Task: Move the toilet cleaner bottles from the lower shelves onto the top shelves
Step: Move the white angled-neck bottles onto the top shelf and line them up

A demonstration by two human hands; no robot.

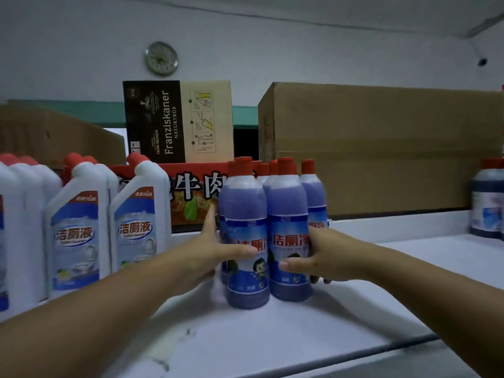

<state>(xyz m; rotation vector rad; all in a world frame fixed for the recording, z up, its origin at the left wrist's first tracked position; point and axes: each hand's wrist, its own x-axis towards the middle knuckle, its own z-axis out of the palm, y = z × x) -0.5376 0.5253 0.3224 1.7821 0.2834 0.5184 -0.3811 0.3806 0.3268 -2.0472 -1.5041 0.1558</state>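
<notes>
Bottles [246, 236] full of purple liquid sit bunched on the top shelf [354, 309]; your left hand [210, 249] presses flat against them, your right hand [321, 255] is curled round the front right one.

At least six blue bottles [246, 241] in one cluster, rear ones overlap; at least five white bottles [76, 236]; dark bottles [486, 197] at right edge: one, maybe two; four boxes: printed box [177, 121], big brown carton [381, 145], left brown carton [54, 132], red box [191, 192]; one wall clock [161, 58]; two hands: left hand [215, 249], right hand [321, 257].
</notes>
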